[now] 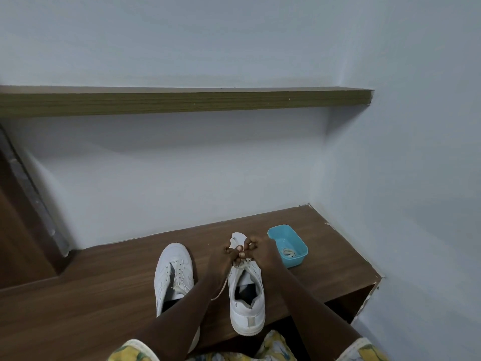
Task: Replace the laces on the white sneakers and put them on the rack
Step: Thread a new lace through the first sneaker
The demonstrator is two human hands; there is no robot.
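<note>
Tight pinch, centre stage.
The left hand (223,257) and right hand (261,252) pinch the off-white lace (242,264) of a white sneaker (247,306); blue plastic tub (299,247) just right, second sneaker (171,269) left.

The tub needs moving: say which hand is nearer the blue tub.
Right. The right hand is just left of the blue tub, not touching it; the left hand is farther left. Both pinch a lace on the sneaker.

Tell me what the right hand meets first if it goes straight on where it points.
Right hand, pinching the lace, would likely meet the sneaker's front first, perhaps the left hand; depth unclear.
</note>
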